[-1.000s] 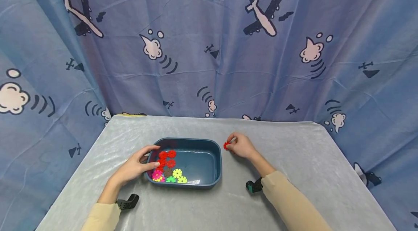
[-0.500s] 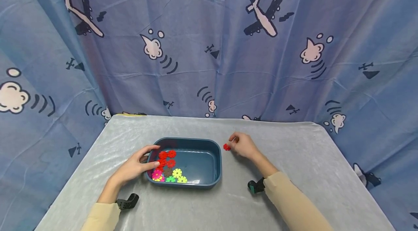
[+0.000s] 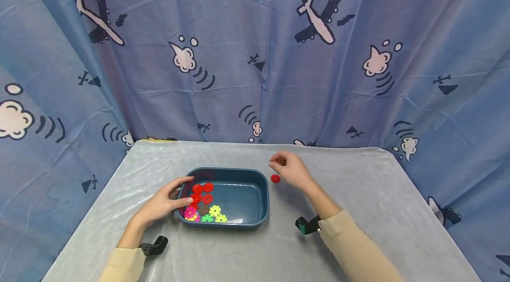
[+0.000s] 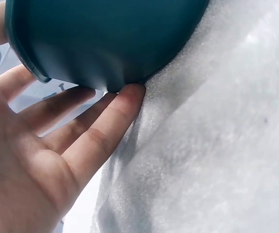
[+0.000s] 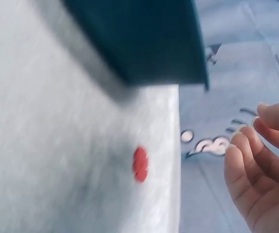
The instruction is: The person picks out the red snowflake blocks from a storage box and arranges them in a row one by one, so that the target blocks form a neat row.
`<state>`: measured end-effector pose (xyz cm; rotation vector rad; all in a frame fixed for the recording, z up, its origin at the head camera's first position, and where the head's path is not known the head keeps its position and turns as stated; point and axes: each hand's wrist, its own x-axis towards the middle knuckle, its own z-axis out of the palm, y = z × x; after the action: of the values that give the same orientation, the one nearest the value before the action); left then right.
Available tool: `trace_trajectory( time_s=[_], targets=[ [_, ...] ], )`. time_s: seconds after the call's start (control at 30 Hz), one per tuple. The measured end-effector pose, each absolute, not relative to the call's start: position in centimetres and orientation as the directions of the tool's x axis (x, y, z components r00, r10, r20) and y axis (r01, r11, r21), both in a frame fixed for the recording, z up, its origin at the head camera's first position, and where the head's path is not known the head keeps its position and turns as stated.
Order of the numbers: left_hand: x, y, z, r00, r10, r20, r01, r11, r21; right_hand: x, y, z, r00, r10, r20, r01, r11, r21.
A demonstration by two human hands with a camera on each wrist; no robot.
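A dark blue-green plastic tub (image 3: 239, 226) stands on the cloth-covered table. My left hand (image 3: 165, 202) grips its left end, thumb over the rim and other fingers against the outer wall, as the left wrist view shows. Inside, at the tub's left side, lie several notched flower-shaped discs: red discs (image 3: 208, 187), yellow discs (image 3: 215, 210), a green disc (image 3: 206, 218), a pink disc (image 3: 190, 212) and a brown disc (image 3: 204, 210). A red disc (image 3: 275, 178) lies on the cloth right of the tub. Above it hovers my right hand (image 3: 292, 170), fingers loosely curled around nothing visible.
A pale grey cloth (image 3: 342, 175) covers the table. Behind it hangs a blue curtain (image 3: 223, 52) printed with planes and clouds. Both wrists wear black camera mounts, one by the left sleeve (image 3: 123, 264) and one by the right sleeve (image 3: 354, 246).
My right hand has let go of the red disc, leaving it on the cloth, and has risen up and away from it. My left hand stays on the tub.
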<state>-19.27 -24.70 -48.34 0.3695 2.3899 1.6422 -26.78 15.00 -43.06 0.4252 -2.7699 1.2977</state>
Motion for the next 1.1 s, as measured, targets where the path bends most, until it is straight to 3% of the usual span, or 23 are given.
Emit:
trace_trajectory(
  time_s=[0.43,1.1],
  targets=[
    [-19.4,-24.9,-48.6,-0.939,0.343,-0.032,0.085,0.322,0.943,-24.7,10.7,-41.5,-0.932,-0.289,0.218,-0.348,0.553,-0.757],
    [-19.5,-24.9,-48.6,-0.928,0.371,-0.041,0.063,0.265,0.962,-23.3,4.7,-42.5,-0.893,-0.417,0.171,-0.379,0.489,-0.785]
  ],
)
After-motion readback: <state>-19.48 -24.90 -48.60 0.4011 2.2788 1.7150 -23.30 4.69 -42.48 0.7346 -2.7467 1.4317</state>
